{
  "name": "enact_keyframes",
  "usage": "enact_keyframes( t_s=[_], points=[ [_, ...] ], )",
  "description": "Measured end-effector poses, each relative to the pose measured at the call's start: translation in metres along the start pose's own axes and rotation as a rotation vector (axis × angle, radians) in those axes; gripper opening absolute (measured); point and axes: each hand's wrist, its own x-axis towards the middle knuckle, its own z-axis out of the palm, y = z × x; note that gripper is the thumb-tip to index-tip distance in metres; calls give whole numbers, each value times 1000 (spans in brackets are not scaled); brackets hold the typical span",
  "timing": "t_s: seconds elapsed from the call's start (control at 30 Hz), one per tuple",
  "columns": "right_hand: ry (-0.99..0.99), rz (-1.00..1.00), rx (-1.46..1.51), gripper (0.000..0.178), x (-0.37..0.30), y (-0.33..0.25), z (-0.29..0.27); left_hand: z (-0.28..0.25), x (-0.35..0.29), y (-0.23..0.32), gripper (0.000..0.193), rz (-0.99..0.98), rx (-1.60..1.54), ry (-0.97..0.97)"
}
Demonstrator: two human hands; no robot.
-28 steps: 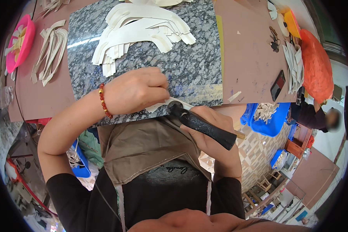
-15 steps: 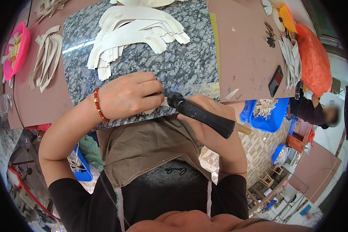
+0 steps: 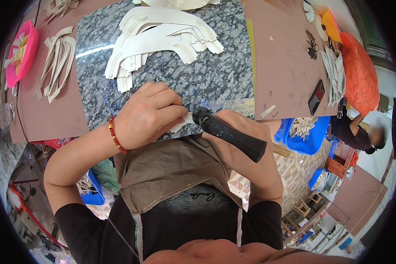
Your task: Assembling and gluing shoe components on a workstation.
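Note:
At the near edge of the dark speckled stone slab [image 3: 163, 72], my left hand [image 3: 152, 112] is closed, its fingertips pinching a small white strip [image 3: 180, 125]. The strip lies mostly under the fingers. My right hand [image 3: 233, 125] is closed around a black hammer [image 3: 235, 136]; the grip itself is partly hidden behind the handle. Its dark head [image 3: 201, 115] is right beside the strip and the left fingertips. Whether the head touches the strip I cannot tell. Farther back on the slab, curved white pieces [image 3: 163, 39] lie in an overlapping stack.
Pale strips [image 3: 57, 66] and a pink bowl [image 3: 22, 55] are at the left. To the right are a phone [image 3: 316, 97], keys [image 3: 311, 46], white pieces [image 3: 334, 72] and a red bag [image 3: 361, 75]. A blue bin [image 3: 310, 143] stands below the table's right edge. Another person [image 3: 356, 134] is farther right.
The left fingers have drawn slightly back from the hammer head, and more of the white strip shows. The hammer stays in my right hand. The whole view has shifted a little.

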Motion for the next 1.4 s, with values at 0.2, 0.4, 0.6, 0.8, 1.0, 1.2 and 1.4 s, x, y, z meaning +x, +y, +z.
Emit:
enact_keyframes(
  t_s=[0.2, 0.4, 0.6, 0.8, 1.0, 1.2, 1.4],
  points=[
    [24, 8, 86, 23, 2, 3, 0, 1, -6, 1, 28, 68, 82, 14],
    [51, -61, 28, 24, 6, 2, 5, 2, -7, 15, 33, 160, 306, -64],
    [-16, -53, 90, 22, 9, -4, 3, -3, -9, 18, 34, 97, 340, -89],
    [28, -40, 77, 21, 5, 0, 6, -1, -15, 18, 34, -35, 212, 33],
    [27, -55, 102, 21, 9, 8, 4, 5, -22, 18, 35, -49, 129, 54],
    [51, -123, 107, 20, 10, 3, 4, 5, -19, 28, 34, 3, 249, 13],
    [24, -132, 61, 21, 14, 2, 4, 7, -16, 40, 34, -9, 368, -44]
  ],
)
